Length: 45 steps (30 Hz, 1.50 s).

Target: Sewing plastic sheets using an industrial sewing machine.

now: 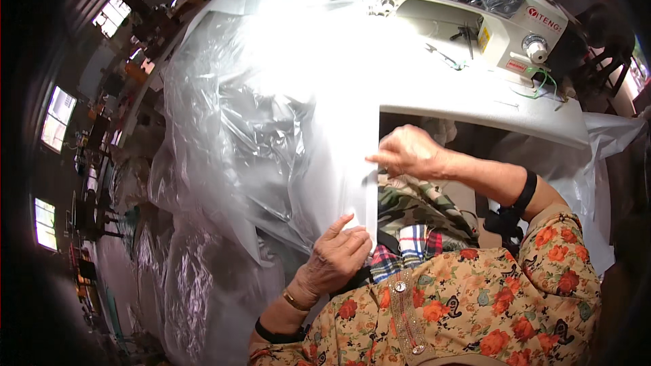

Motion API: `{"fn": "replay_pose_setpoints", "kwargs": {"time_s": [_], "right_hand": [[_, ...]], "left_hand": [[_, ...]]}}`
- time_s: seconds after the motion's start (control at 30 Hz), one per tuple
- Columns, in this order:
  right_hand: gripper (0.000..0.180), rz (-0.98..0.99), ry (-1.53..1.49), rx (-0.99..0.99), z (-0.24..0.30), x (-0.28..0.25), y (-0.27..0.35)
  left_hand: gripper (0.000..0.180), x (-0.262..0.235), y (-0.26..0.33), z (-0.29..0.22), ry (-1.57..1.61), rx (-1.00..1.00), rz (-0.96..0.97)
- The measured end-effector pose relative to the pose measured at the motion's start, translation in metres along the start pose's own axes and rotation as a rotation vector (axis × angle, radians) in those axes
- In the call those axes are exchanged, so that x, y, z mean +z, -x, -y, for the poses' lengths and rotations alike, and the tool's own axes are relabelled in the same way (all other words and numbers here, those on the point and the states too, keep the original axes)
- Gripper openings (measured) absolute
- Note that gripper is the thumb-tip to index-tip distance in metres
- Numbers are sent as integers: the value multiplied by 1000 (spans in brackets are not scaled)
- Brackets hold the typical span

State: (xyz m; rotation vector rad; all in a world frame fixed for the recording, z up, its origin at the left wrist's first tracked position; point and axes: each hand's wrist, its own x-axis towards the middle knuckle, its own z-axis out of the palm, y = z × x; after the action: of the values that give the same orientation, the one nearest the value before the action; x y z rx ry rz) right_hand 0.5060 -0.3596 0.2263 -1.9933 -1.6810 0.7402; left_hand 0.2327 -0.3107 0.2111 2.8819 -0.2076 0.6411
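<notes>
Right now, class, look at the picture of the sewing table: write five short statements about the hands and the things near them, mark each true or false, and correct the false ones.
1. Both hands pinch the edge of the plastic sheet. True.
2. The left hand is nearer the sewing machine than the right hand. False: the right is nearer.
3. The right wrist wears a black band. True.
4. The sheet is black. False: it is clear.
5. The left wrist wears a gold bracelet. True.
</notes>
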Motion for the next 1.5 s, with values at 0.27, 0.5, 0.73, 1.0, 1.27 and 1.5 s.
{"fn": "replay_pose_setpoints", "kwargs": {"time_s": [0.27, 0.5, 0.73, 1.0, 1.27, 1.5], "right_hand": [[29, -754, 566, -291, -88, -68, -79], [42, -453, 388, -145, -100, -84, -101], [47, -423, 389, -227, -97, -86, -104], [53, -414, 388, -312, -104, -88, -104], [54, -379, 357, -320, -107, -91, -101], [49, -376, 339, -332, -103, -94, -102]], "left_hand": [[7, 40, -14, 18, 196, -24, 184], [2, 45, -16, 33, 167, -107, 279], [4, 38, -38, 61, 133, -174, 185], [6, 32, -86, 97, 106, -167, 91], [3, 38, -133, 131, -5, -107, 5], [4, 40, -177, 159, -134, -79, -67]]}}
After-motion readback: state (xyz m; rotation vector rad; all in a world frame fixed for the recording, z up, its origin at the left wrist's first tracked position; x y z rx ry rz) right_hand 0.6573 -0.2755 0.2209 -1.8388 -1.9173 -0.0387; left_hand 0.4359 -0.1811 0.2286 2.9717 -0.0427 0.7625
